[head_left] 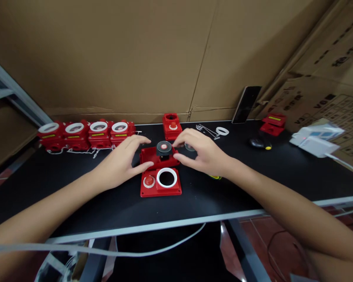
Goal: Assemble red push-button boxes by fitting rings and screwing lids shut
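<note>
A red housing base [149, 155] lies on the black table, with a black round part [164, 147] bearing a red and white centre standing in it. In front of it lies a red cover [175, 189] with a white ring [167, 178] around a dark opening and a red button [149, 180]. My left hand [122, 161] curves around the base's left side, thumb and fingers apart. On the other side my right hand [200, 150] is also open, its fingertips at the base's right edge; whether they touch it I cannot tell. A clear disc [190, 147] is partly hidden behind that hand.
Several red units [98, 135] with white rings line the left back. Another red housing [172, 127] stands behind the base. To the right are a loose white ring [222, 131], a black-and-yellow tool [257, 144], a phone [247, 105], red parts [273, 124] and a white device [314, 141] with a cable.
</note>
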Tool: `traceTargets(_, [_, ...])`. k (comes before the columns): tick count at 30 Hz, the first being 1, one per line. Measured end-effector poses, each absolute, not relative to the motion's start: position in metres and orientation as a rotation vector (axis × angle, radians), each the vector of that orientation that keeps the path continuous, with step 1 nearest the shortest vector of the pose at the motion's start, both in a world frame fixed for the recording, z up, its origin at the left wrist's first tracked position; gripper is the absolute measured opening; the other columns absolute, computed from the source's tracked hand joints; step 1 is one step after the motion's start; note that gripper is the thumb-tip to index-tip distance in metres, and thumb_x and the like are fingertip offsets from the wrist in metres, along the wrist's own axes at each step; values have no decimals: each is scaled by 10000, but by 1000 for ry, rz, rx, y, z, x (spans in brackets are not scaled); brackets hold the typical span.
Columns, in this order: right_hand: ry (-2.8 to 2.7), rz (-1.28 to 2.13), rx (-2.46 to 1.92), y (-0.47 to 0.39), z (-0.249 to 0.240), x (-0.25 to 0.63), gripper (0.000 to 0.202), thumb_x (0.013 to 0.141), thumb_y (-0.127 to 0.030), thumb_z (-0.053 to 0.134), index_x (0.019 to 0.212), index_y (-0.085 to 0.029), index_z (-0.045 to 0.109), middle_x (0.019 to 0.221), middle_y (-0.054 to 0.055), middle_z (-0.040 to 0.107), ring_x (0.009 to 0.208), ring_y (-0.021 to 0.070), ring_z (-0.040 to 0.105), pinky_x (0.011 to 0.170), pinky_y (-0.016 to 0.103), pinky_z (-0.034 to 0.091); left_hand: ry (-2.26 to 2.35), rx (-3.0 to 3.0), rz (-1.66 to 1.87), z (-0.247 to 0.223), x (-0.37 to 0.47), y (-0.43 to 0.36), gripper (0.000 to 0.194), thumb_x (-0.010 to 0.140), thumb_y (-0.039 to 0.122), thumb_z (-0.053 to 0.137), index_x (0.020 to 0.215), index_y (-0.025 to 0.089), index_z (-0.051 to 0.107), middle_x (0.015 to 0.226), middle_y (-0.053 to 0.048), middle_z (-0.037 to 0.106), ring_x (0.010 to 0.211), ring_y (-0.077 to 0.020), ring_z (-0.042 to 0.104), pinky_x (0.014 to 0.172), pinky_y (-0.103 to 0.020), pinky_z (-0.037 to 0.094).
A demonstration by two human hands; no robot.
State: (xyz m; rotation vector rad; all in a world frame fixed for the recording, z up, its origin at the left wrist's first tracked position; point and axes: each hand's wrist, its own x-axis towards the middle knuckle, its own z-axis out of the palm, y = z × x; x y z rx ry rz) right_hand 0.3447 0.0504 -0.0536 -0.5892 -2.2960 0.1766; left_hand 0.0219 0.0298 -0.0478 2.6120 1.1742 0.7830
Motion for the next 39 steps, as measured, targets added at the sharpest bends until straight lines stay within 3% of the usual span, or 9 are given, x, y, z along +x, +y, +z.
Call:
traceTargets(3, [-2499,343,-534,37,-43,355,184,1119,-396,784,1130,-217,743,1071,71,793,935,224,749,841,359,597,1121,2672,580,-29,12,19,461,1103,697,657,1223,257,724,1228,-94,778,1068,-304,760,969,-444,648])
traceTargets(6, [-2644,368,-637,27,-37,356,315,1090,-496,827,1138,-191,766,1056,58,782,759,173,691,690,321,528,1089,2647,358,-20,7,9,514,1066,768,692,1187,270,738,1065,-47,782,873,-259,739,764,-362,585])
traceTargets(12, [-2752,303,-716,20,-35,349,460,1022,-586,891,1186,-165,807,1080,66,815,726,184,704,654,331,496,1043,2702,305,-27,7,4,356,1095,593,732,1236,267,748,1168,-66,832,976,-278,795,845,-365,587])
traceTargets(18, [-2773,263,-706,19,-38,349,559,972,-682,908,1185,-175,804,1143,93,847,866,241,798,680,348,542,908,2780,296,-27,12,3,165,1111,423,748,1129,268,802,1069,-44,829,908,-251,786,826,-346,576])
traceTargets(23, [-2821,266,-756,15,-44,341,607,955,-689,915,1210,-155,779,1174,109,850,930,286,834,695,379,570,866,2756,246,-24,22,-4,121,1114,319,708,1059,262,799,1021,-35,823,881,-238,771,822,-341,575])
traceTargets(30, [-2762,332,-793,2,-38,337,492,908,-516,903,1222,-186,717,1158,79,812,792,223,744,646,354,519,867,2546,282,-7,25,-15,180,1081,317,712,910,263,734,880,2,769,737,-187,707,664,-294,531])
traceTargets(35, [-2465,328,-744,12,-31,339,429,903,-379,852,1252,-239,647,1157,77,739,830,215,689,673,351,542,987,2589,779,0,24,-8,192,1111,419,724,1026,261,789,919,-12,747,791,-198,677,733,-324,566])
traceTargets(39, [-2264,283,-719,32,-37,335,410,911,-338,849,1247,-248,632,1170,77,687,788,200,644,720,390,578,1176,2598,1125,-7,26,10,215,1100,463,728,1064,264,799,1158,-70,753,1124,-291,725,1049,-449,618])
